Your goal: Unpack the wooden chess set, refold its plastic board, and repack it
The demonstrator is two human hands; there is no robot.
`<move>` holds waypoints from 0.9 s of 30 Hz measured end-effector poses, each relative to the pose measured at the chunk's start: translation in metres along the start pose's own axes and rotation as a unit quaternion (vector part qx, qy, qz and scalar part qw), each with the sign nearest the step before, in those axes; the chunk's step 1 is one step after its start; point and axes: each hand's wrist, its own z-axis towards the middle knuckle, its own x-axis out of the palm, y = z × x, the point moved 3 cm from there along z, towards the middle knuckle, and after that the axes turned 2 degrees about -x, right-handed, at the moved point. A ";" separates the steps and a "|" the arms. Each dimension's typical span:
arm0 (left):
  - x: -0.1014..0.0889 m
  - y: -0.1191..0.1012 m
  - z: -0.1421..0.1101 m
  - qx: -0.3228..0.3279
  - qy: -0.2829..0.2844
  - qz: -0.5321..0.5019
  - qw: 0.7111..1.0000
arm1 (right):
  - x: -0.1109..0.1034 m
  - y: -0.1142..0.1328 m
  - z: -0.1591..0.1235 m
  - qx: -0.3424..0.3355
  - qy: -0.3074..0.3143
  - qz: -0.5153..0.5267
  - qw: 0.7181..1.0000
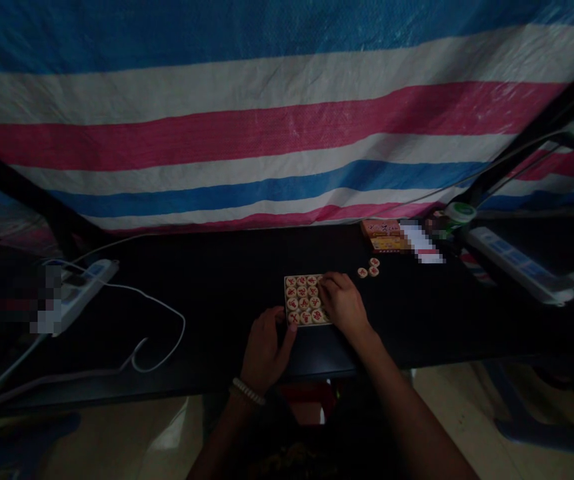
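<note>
Cream wooden xiangqi discs (303, 300) form a square block; right hand (343, 305) lies spread over them, left hand (267, 350) curled loosely beside.

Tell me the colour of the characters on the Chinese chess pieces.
Red on the cream chess pieces, best in the head view.

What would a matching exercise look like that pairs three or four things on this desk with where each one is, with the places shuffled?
Things:
1. White beaded bracelet
2. Three loose round wooden chess pieces
3. Blue, white and pink striped plastic tarp
4. White plastic power strip with a curling cable

Places:
A. Left end of the black table
B. Hanging behind the table
C. Around the wrist above the left hand
D. On the table beyond the right hand

Pairs: 1-C, 2-D, 3-B, 4-A
</note>
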 end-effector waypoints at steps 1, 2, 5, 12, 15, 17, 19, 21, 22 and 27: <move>0.000 -0.001 0.000 0.000 0.001 0.000 1.000 | -0.001 -0.001 -0.002 0.005 -0.013 0.022 1.000; -0.001 -0.001 0.001 0.000 0.002 0.000 1.000 | -0.004 -0.004 -0.003 0.013 -0.030 0.046 0.998; -0.002 -0.003 0.002 0.000 0.002 0.001 1.000 | -0.014 -0.020 -0.011 0.052 -0.088 0.084 0.991; -0.001 -0.004 0.001 0.007 0.004 0.000 1.000 | -0.032 -0.056 -0.027 0.121 -0.070 -0.095 0.986; -0.001 -0.004 0.000 0.011 0.002 0.003 1.000 | -0.039 -0.034 -0.033 0.108 -0.071 -0.073 0.989; -0.001 -0.004 0.000 0.008 0.003 0.007 1.000 | -0.040 -0.009 -0.038 0.081 -0.033 0.005 0.996; 0.000 -0.003 0.000 0.006 0.004 0.010 1.000 | -0.036 0.015 -0.043 0.058 0.027 0.079 0.995; 0.000 -0.003 -0.001 0.006 0.003 0.011 1.000 | -0.030 0.031 -0.046 0.054 0.071 0.115 0.989; 0.000 -0.002 -0.001 0.008 0.002 0.011 1.000 | -0.027 0.036 -0.047 0.059 0.084 0.123 0.987; 0.000 -0.002 0.000 0.014 0.003 0.014 1.000 | -0.019 0.037 -0.046 0.132 0.070 0.168 0.974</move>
